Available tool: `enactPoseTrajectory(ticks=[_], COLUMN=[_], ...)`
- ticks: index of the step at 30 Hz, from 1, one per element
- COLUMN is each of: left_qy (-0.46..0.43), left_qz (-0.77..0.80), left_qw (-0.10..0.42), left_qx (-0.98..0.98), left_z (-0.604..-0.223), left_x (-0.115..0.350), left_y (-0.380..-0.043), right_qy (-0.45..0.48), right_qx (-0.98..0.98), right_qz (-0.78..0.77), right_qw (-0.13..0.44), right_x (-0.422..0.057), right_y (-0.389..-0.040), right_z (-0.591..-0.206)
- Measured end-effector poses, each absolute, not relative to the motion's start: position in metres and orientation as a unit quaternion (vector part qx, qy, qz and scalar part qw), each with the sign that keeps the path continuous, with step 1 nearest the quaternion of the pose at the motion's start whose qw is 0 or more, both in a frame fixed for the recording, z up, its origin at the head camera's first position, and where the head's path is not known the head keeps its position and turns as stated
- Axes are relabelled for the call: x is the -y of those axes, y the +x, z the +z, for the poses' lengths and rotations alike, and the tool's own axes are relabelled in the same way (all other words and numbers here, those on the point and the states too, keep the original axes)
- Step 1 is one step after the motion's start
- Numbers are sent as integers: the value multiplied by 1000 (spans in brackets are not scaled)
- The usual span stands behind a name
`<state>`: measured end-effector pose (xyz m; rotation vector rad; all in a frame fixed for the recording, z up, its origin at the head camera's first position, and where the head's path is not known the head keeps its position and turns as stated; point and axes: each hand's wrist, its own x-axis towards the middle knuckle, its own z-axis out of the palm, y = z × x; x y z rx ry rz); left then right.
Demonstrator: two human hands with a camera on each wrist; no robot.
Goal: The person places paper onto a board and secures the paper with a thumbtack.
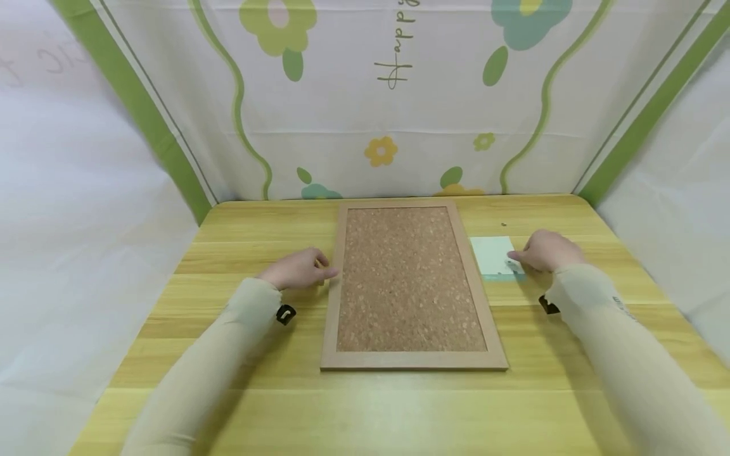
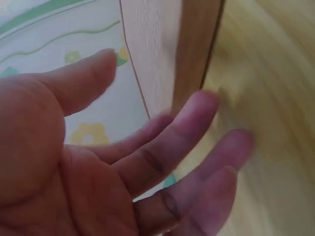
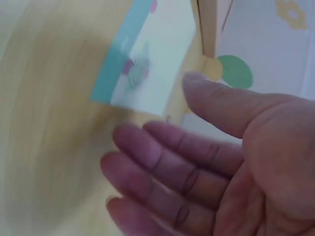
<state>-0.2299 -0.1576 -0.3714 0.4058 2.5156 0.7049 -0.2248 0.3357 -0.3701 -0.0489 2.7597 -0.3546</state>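
Observation:
A cork board (image 1: 407, 278) with a pale wooden frame (image 1: 413, 360) lies flat on the table. My left hand (image 1: 299, 269) is at the frame's left edge, thumb and fingers apart and gently bent, holding nothing. In the left wrist view, fingertips (image 2: 199, 103) come right up to the frame's side (image 2: 189, 54). To the board's right lies a square white paper (image 1: 489, 252) with a teal strip along its near edge and a small printed picture. My right hand (image 1: 547, 251) hovers at the paper's right side, fingers loosely bent; the right wrist view shows nothing in its grasp.
The wooden table (image 1: 410, 411) has a floral curtain (image 1: 433, 114) hanging behind its far edge and white cloth (image 1: 74, 253) at the left. A tiny dark speck (image 1: 504, 224) lies beyond the paper. Dark clips (image 1: 285, 314) show at both wrists.

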Motion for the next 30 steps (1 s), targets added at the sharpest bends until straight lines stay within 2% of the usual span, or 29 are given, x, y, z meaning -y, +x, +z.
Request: enactPoseTrajectory(ticks=[6, 12, 19, 30], left_qy=[146, 170, 174, 171], left_qz=[230, 213, 199, 207], left_qw=[268, 278, 286, 282], left_qx=[-924, -921, -921, -921], left_z=[-381, -392, -389, -390], left_x=[151, 149, 142, 145], left_y=[-238, -247, -249, -247], right_qy=[40, 52, 67, 66], right_qx=[-970, -976, -984, -982], right_qz=[-121, -96, -33, -83], right_qw=[207, 189, 160, 153], right_x=[-320, -301, -289, -297], right_y=[-235, -243, -247, -250], right_z=[-374, -374, -373, -381])
